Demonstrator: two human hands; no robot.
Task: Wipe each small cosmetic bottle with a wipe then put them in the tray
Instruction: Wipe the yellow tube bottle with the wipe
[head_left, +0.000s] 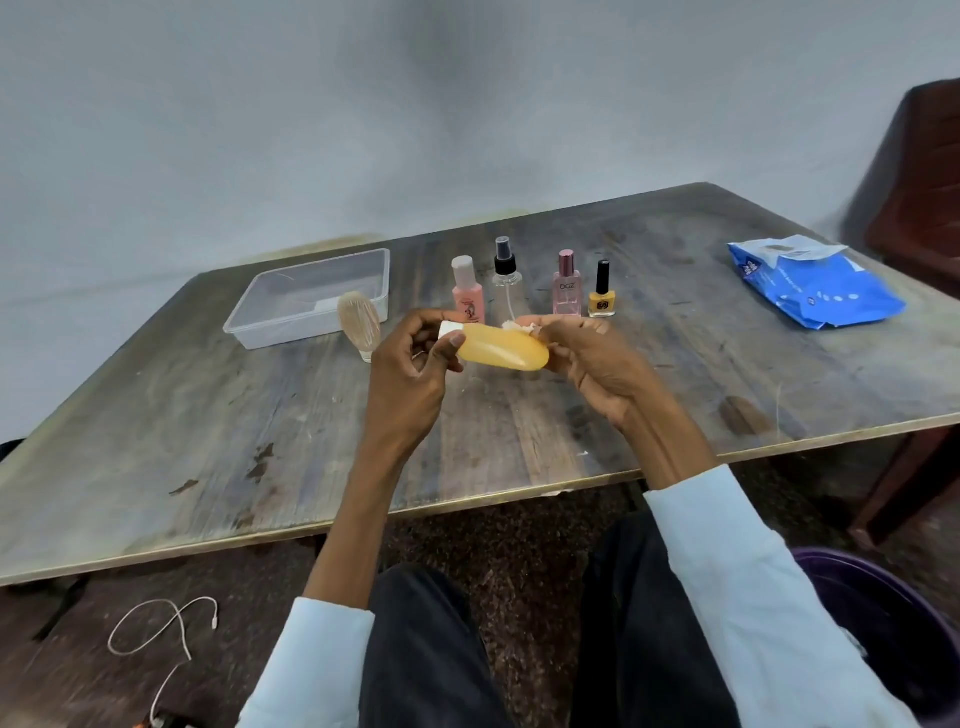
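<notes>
My left hand (415, 364) grips the white-capped end of a yellow-orange bottle (501, 351), held sideways above the table. My right hand (587, 358) pinches a crumpled white wipe (519, 327) against the bottle's other end. Behind them stand a pink bottle (467, 291), a clear spray bottle (506, 280), a pink perfume bottle (566, 286) and a yellow nail polish (601, 293) in a row. The clear plastic tray (311, 301) lies at the back left with a beige oval bottle (359, 325) standing just in front of it.
A blue wipes pack (815, 286) lies at the table's far right. A dark wooden chair (919, 182) stands beyond the right corner. A purple tub (883, 613) sits on the floor by my right leg, and a white cable (156, 623) lies at lower left.
</notes>
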